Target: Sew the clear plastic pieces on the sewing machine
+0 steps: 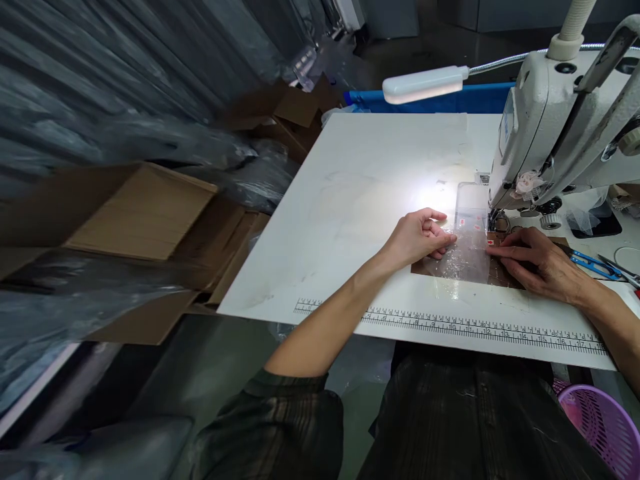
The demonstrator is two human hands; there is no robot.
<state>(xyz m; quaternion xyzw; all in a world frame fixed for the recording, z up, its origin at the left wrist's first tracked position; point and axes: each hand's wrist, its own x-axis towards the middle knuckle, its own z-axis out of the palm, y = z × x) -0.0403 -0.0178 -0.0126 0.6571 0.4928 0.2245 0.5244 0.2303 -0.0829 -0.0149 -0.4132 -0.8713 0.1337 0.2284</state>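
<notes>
A clear plastic sheet (470, 250) with small red marks lies on the white table under the lamp light, its right edge beside the needle area of a sewing machine (530, 127). My left hand (423, 235) pinches the sheet's left edge between thumb and fingers. On the other side, my right hand (543, 263) lies low with its index finger stretched out, the fingertip touching the sheet's right edge just in front of the presser foot. Partly under the sheet and the right hand is a brown flat piece (500, 275). The needle tip is too small to make out.
Blue thread snips (595, 261) and scissors lie right of my right hand. A printed ruler (450, 327) runs along the table's front edge. A white lamp (425, 85) hangs above. Cardboard boxes (145, 213) stand left; a purple basket (600, 420) sits below right.
</notes>
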